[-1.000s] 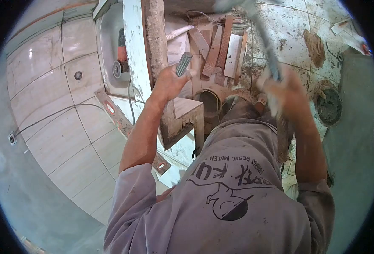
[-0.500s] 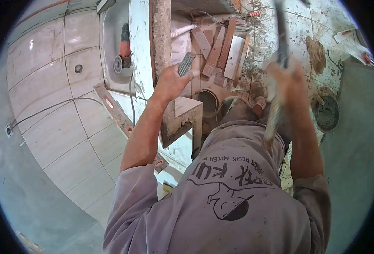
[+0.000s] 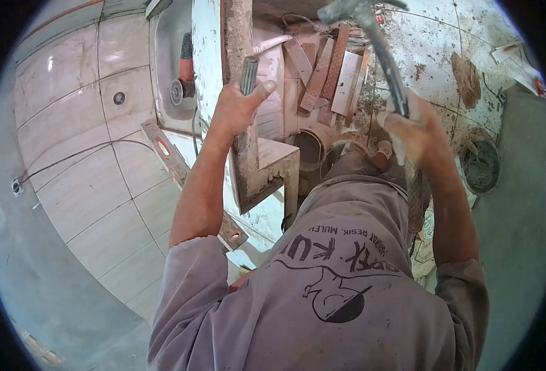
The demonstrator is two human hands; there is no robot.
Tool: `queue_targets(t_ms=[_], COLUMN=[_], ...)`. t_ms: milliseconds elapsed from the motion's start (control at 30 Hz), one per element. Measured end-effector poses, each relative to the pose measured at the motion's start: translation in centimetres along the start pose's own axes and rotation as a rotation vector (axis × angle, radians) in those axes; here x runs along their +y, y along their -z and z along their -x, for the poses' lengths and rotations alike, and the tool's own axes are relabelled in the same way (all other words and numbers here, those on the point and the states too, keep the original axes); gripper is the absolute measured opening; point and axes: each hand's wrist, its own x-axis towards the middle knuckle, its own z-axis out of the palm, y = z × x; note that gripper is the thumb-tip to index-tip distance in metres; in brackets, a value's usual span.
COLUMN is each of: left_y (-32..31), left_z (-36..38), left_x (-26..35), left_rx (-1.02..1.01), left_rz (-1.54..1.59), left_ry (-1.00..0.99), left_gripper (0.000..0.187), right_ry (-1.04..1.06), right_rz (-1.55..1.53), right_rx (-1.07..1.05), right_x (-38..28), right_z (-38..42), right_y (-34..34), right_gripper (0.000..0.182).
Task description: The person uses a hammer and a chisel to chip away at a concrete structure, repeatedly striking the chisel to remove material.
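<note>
My left hand point(image 3: 237, 110) is closed around a chisel point(image 3: 249, 74), whose ribbed grey top end stands up out of the fist; its lower end is hidden. That fist is at the rough edge of a narrow wall point(image 3: 238, 37) with bare mortar. In my right hand point(image 3: 416, 131) is a hammer point(image 3: 381, 55), gripped partway along its dark handle. The hammer's head is raised at the top of the view, and the handle's worn lower end hangs past my wrist, in front of my shirt.
An angle grinder point(image 3: 185, 71) lies in a sink point(image 3: 167, 114) at the left, beside a tiled counter point(image 3: 68, 161) with a spirit level point(image 3: 164, 151). Tile strips point(image 3: 319, 74) lie on the floor ahead. A bucket of mortar point(image 3: 480, 166) stands at the right.
The hammer has swung so its head now shows at upper centre, tilted left. My left hand has shifted slightly left and up, and the chisel stands more upright.
</note>
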Motion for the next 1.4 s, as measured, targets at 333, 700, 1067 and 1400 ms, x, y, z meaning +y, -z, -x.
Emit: queue_targets(t_ms=[333, 700, 1067, 1400], left_y=[-0.5, -0.2, -0.2, 0.2], left_z=[0.1, 0.0, 0.7, 0.1], left_x=[0.3, 0.4, -0.2, -0.9], left_rx=[0.016, -0.047, 0.017, -0.040], left_rz=[-0.143, -0.141, -0.069, -0.014], left_ry=[-0.134, -0.068, -0.126, -0.100], left_gripper=[0.055, 0.057, 0.060, 0.061], right_ry=[-0.024, 0.099, 0.145, 0.189], right_rz=[0.034, -0.130, -0.021, 0.155], right_rx=[-0.017, 0.080, 0.113, 0.075], right_x=[1.9, -1.3, -3.7, -3.0], right_z=[0.8, 0.3, 0.8, -0.3], right_y=[-2.2, -2.6, -2.8, -3.6], right_gripper=[0.016, 0.016, 0.015, 0.017])
